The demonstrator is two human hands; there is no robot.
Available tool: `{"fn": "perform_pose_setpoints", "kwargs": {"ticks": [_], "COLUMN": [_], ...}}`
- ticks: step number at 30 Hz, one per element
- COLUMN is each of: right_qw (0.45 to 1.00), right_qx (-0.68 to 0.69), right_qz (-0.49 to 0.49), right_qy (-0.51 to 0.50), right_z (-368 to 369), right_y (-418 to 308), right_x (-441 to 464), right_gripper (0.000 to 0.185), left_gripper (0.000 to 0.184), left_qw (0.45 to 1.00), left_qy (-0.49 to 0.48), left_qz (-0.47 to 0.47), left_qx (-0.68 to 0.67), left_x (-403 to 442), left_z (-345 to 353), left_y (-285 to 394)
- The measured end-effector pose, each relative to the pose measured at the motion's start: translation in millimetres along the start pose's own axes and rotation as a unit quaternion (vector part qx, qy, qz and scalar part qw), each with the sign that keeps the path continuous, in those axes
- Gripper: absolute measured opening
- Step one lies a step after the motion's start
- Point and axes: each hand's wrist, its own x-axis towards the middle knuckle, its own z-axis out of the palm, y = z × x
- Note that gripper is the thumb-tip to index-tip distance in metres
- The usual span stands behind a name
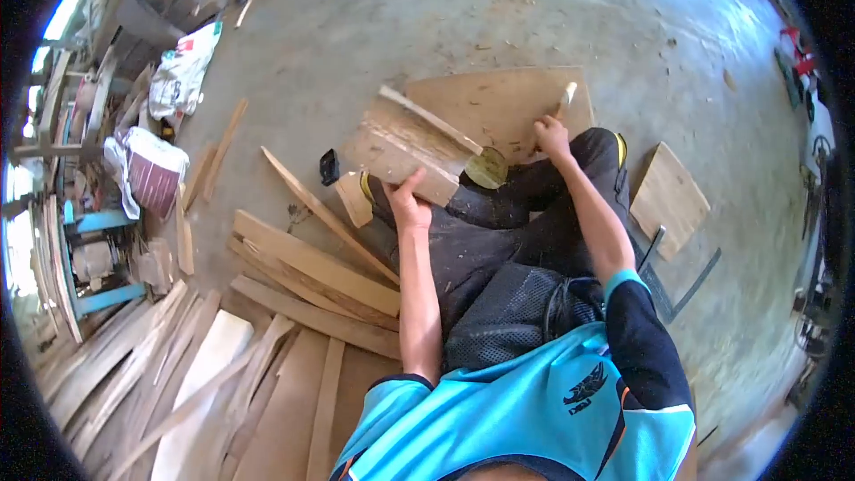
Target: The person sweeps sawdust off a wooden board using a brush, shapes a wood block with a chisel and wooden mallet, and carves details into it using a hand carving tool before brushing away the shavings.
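My left hand [411,203] grips the near edge of a wooden piece [383,147], thumb on top and fingers mostly hidden beneath. This piece has a rough brown channel between raised, pale edges and is tilted over my left leg. My right hand [551,135] is closed around a short stick-like tool [567,100] with a pale upper end; its kind cannot be made out. Under that hand lies a wide flat board [499,93] on the floor. Between the two hands, near my legs, sits a round greenish disc [487,167].
Long wooden planks [312,267] lie to my left, with more boards [285,401] piled behind them. A small black object [329,167] rests beside the held piece. On my right are a loose wooden board [670,200] and a metal square [686,289]. Sacks [156,169] stand at far left.
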Motion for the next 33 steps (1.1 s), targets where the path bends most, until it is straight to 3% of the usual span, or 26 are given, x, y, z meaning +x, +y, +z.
{"fn": "perform_pose_setpoints", "kwargs": {"ticks": [1, 2, 4, 6, 7, 8, 9, 10, 13, 16, 17, 18, 20, 21, 24, 26, 28, 29, 30, 32, 33], "right_qw": [0.957, 0.832, 0.647, 0.696, 0.783, 0.849, 0.923, 0.919, 0.904, 0.891, 0.895, 0.894, 0.909, 0.910, 0.903, 0.900, 0.938, 0.938, 0.939, 0.926, 0.918], "right_qx": [0.278, 0.530, 0.711, 0.652, 0.539, 0.410, 0.146, 0.017, 0.163, 0.181, 0.132, 0.127, -0.064, 0.026, 0.140, 0.137, -0.026, 0.081, 0.078, 0.181, 0.163], "right_qz": [0.052, 0.102, 0.102, -0.051, -0.135, -0.214, -0.294, -0.371, -0.395, -0.415, -0.423, -0.428, -0.388, -0.408, -0.406, -0.413, -0.309, -0.321, -0.318, -0.332, -0.358], "right_qy": [-0.066, -0.127, -0.256, -0.296, -0.280, -0.256, -0.200, -0.131, -0.008, 0.040, -0.049, -0.044, -0.138, -0.069, 0.007, -0.027, -0.156, -0.098, -0.104, -0.005, -0.058], "right_z": [-11.9, -26.9, -81.2, -113.1, -119.6, -127.2, -145.0, -155.1, -156.7, -140.4, -134.3, -133.5, -131.1, -131.1, -132.3, -126.5, -129.7, -126.5, -126.6, -129.2, -120.8], "right_y": [-9.4, -17.0, -70.1, -106.8, -111.6, -115.7, -128.7, -141.6, -164.7, -167.5, -154.0, -147.4, -141.6, -146.1, -162.6, -154.4, -151.4, -152.6, -159.1, -175.1, -164.3], "right_x": [-7.1, -13.9, -56.4, -102.3, -111.1, -116.8, -119.1, -125.8, -134.0, -127.2, -123.0, -123.1, -129.8, -132.9, -135.0, -127.0, -132.9, -138.0, -140.2, -141.3, -133.9], "right_gripper": [0.045, 0.046, 0.051, 0.051, 0.047, 0.042, 0.026, 0.016, 0.011, 0.010, 0.010, 0.010, 0.011, 0.012, 0.015, 0.017, 0.017, 0.019, 0.019, 0.023, 0.025], "left_gripper": [0.070, 0.070, 0.069, 0.066, 0.064, 0.061, 0.055, 0.055, 0.051, 0.054, 0.054, 0.054, 0.055, 0.054, 0.054, 0.056, 0.057, 0.057, 0.057, 0.052, 0.050], "left_qw": [1.000, 1.000, 0.999, 0.999, 0.996, 0.990, 0.989, 0.989, 0.976, 0.973, 0.973, 0.974, 0.976, 0.979, 0.982, 0.981, 0.981, 0.982, 0.983, 0.979, 0.981], "left_qy": [0.004, 0.009, -0.014, -0.011, -0.043, -0.077, -0.083, -0.090, -0.147, -0.170, -0.172, -0.160, -0.148, -0.150, -0.125, -0.151, -0.152, -0.161, -0.167, -0.153, -0.159], "left_qz": [0.007, 0.008, 0.008, -0.003, 0.007, 0.017, 0.023, 0.017, -0.003, -0.022, -0.021, -0.015, -0.007, -0.016, -0.052, -0.046, -0.001, -0.010, -0.023, -0.052, -0.064], "left_qx": [0.006, 0.000, 0.050, 0.038, 0.078, 0.118, 0.120, 0.118, 0.161, 0.157, 0.153, 0.158, 0.161, 0.135, 0.129, 0.114, 0.122, 0.098, 0.077, 0.122, 0.090], "left_x": [1.9, 4.7, 7.6, 11.7, 15.0, 16.4, 15.7, 11.8, 7.6, 5.8, 3.3, 3.4, 10.3, 12.2, 5.9, 10.5, 14.6, 16.6, 14.6, 10.7, 13.5], "left_z": [0.8, 2.3, 8.0, 14.6, 14.9, 15.3, 16.2, 16.5, 13.9, 13.8, 15.2, 18.4, 20.6, 19.3, 6.5, 8.6, 14.9, 15.0, 11.8, 11.5, 7.2], "left_y": [-2.0, -4.6, -5.1, -6.0, -8.4, -11.3, -14.4, -15.5, -15.7, -14.1, -12.7, -11.0, -10.7, -11.9, -15.9, -15.4, -15.0, -16.6, -19.0, -15.4, -18.6]}}
